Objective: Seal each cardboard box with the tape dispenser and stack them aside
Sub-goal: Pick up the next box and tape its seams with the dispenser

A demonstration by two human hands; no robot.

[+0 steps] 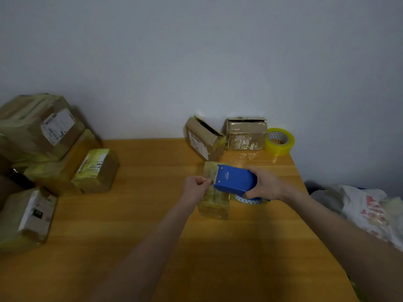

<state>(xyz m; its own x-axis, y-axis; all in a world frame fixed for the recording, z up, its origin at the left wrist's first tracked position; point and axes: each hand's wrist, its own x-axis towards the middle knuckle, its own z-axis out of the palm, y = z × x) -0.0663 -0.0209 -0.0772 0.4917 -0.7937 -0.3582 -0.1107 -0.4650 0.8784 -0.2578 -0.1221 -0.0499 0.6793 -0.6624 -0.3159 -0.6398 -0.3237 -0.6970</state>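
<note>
A small cardboard box (pixel 214 203) wrapped in yellowish tape lies at the middle of the wooden table (pixel 139 214). My right hand (pixel 265 184) grips the blue tape dispenser (pixel 236 178) over the box's top. At the dispenser's front edge my left hand (pixel 196 185) pinches the tape end against the box. Two more boxes stand at the back by the wall: one with a loose flap (pixel 204 137) and one covered in shiny tape (pixel 246 134).
A spare roll of yellowish tape (pixel 280 141) leans near the wall at the back right. Several taped boxes (pixel 43 144) are piled along the table's left side. White plastic bags (pixel 368 210) lie beyond the right table edge.
</note>
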